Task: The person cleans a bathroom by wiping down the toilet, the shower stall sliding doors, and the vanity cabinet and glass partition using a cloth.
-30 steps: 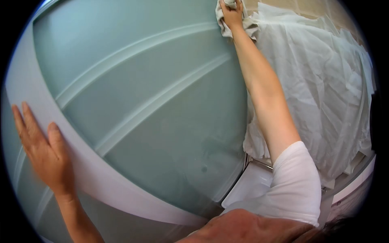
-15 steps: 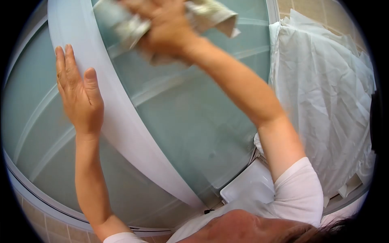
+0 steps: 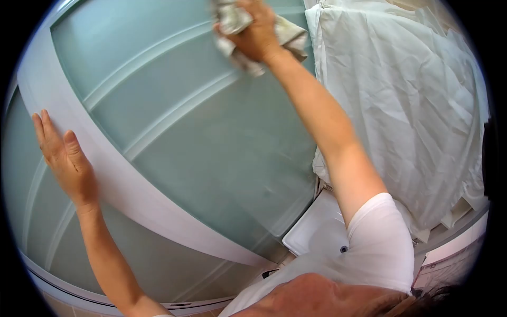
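Observation:
My right hand (image 3: 256,31) grips a crumpled, light cloth (image 3: 289,36) against the upper part of a frosted, greenish glass panel (image 3: 227,142). The cloth is somewhat blurred and its folds hang out on both sides of the fingers. At the left, my left hand (image 3: 68,158) lies flat with fingers stretched out on the pale frame strip (image 3: 127,190) and the glass beside it. Nothing is held in it. Pale horizontal bands cross the glass.
A wrinkled white sheet (image 3: 401,105) hangs right of the glass. Below it is a white basin (image 3: 317,227) with a dark drain, partly hidden by my sleeve. A metal rail (image 3: 100,301) curves along the lower left, with tiles below.
Over the last second my right hand swept the cloth from the panel's right edge to the left, then partly back right. The view shifted too; my left hand stays on the frame.

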A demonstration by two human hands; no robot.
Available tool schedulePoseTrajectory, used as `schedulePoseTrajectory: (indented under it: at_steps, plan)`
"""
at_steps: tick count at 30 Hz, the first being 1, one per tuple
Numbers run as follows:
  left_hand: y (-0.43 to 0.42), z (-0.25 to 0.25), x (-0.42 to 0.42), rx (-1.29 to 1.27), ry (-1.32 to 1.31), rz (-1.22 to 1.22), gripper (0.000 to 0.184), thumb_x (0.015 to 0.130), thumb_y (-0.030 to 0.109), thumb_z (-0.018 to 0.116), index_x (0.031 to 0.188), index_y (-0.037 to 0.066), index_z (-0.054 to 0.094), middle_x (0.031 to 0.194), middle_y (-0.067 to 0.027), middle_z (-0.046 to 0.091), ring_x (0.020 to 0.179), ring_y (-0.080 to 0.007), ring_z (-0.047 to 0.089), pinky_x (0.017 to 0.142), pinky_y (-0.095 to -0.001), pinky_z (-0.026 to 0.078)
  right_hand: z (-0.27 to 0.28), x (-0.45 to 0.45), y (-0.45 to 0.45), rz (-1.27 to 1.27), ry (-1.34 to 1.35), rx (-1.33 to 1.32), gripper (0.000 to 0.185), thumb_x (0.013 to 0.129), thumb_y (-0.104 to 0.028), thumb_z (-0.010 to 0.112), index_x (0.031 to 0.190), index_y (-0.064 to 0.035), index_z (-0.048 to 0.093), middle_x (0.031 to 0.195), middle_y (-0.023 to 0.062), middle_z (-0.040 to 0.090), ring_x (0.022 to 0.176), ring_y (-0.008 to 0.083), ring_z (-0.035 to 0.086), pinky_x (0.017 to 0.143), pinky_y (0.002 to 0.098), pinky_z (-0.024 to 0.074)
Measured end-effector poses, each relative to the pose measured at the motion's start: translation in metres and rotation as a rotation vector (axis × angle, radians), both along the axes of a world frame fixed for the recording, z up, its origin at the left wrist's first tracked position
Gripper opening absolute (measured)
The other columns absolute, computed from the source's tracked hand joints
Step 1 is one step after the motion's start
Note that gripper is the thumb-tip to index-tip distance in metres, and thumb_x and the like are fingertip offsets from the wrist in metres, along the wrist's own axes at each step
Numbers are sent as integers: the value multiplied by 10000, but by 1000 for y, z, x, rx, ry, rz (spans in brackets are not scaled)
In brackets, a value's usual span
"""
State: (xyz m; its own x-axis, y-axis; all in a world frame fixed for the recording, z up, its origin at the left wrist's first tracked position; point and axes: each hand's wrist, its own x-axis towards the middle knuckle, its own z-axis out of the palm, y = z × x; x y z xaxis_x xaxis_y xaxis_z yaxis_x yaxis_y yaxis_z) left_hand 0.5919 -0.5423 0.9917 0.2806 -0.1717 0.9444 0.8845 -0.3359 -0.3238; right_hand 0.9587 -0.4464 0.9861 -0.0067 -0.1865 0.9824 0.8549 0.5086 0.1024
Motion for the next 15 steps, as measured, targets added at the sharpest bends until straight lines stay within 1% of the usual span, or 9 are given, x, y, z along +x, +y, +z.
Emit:
schedulePoseTrajectory:
  at_steps: [1, 3, 4, 6, 8, 9, 11, 12, 15]
  plan:
    - [-1, 0, 2, -8, -1, -2, 488, 965, 311, 325, 1391, 75, 352, 1470, -139, 277, 1371, -281, 230, 1119, -390, 159, -2, 25, 8, 16, 38, 106, 734, 727, -268, 719, 1360, -134, 373, 1415, 192, 328, 1268, 349, 364, 991, 482, 322]
    - [-1, 1, 1, -5, -20, 41, 483, 965, 308, 327, 1392, 84, 354, 1471, -135, 278, 1371, -279, 233, 1116, -388, 170, -14, 69, 23, 206, 185, -77, 659, 774, -281, 670, 1346, -101, 394, 1379, 182, 378, 1256, 336, 375, 995, 469, 311]
    - [4, -1, -8, -16, -30, 47, 483, 965, 308, 327, 1392, 84, 354, 1471, -135, 278, 1371, -279, 233, 1116, -388, 170, -20, 111, 66, 156, 160, -244, 453, 753, -431, 677, 1074, -115, 625, 1093, 118, 619, 1002, 279, 578, 844, 423, 422]
    - [15, 4, -22, 18, -7, 90, 569, 965, 452, 300, 1390, 77, 352, 1461, -141, 290, 1355, -292, 264, 1108, -390, 200, -42, 115, 65, 146, 360, -331, 639, 734, -439, 667, 1198, -35, 492, 1198, 189, 509, 1110, 352, 483, 902, 369, 407]
    - [17, 7, -34, 40, 9, 42, 563, 966, 426, 323, 1389, 56, 345, 1458, -149, 294, 1355, -296, 263, 1108, -379, 198, -64, 104, 75, 108, 338, -130, 686, 767, -462, 632, 1244, -6, 447, 1221, 189, 501, 1145, 351, 461, 972, 394, 359]
    - [19, 7, -45, 61, 38, -19, 558, 967, 401, 347, 1388, 34, 337, 1455, -156, 297, 1355, -300, 261, 1108, -368, 197, -70, 96, 84, 151, 359, -217, 675, 768, -430, 642, 1250, -3, 441, 1222, 197, 495, 1149, 354, 457, 986, 394, 346]
    - [-13, 4, -15, 20, 31, -173, 559, 964, 362, 386, 1384, 0, 326, 1456, -170, 287, 1351, -300, 268, 1108, -360, 193, -79, 76, 26, 367, 329, -136, 625, 765, -343, 670, 1233, 5, 447, 1188, 195, 499, 1119, 336, 475, 962, 406, 359]
    - [-20, 4, -9, 5, 30, -232, 569, 964, 371, 380, 1389, -1, 314, 1458, -171, 282, 1352, -297, 265, 1109, -359, 191, -88, 70, 32, 429, 347, -57, 605, 769, -319, 673, 1226, 8, 450, 1177, 194, 502, 1106, 326, 483, 944, 404, 372]
    - [-4, 3, -14, -67, 3, -390, 612, 963, 395, 364, 1407, -13, 258, 1472, -159, 252, 1356, -303, 247, 1103, -371, 200, -65, -2, 1, 37, 66, 107, 519, 805, -187, 636, 1240, 9, 431, 1215, 198, 500, 1131, 343, 493, 980, 424, 365]
